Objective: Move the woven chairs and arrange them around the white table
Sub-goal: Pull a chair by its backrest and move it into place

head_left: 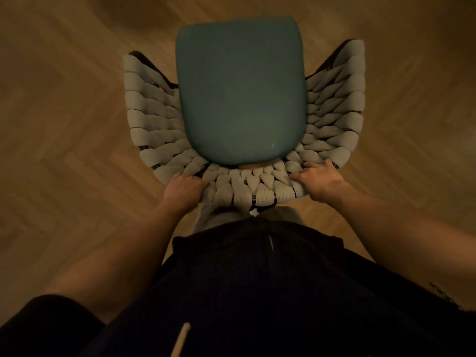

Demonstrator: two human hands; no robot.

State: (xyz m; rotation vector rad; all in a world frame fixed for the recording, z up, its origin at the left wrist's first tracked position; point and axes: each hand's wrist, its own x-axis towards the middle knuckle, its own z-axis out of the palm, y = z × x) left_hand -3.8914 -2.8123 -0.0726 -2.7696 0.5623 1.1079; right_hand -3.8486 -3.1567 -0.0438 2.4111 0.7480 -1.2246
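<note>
Nearest me: dark top (257,279), both forearms bare. My left hand (184,188) and right hand (318,180) each grip the top of the backrest, fingers curled over the weave. The woven chair (154,140) stands on herringbone wood floor (64,124), teal seat cushion (240,91) facing away from me.

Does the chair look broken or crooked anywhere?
Nothing stands out as broken. The woven chair has its straps in neat rows on both sides, and the teal seat cushion sits centred and flat. The left hand and right hand each hold the back rim. The wooden floor shows no spills.
</note>
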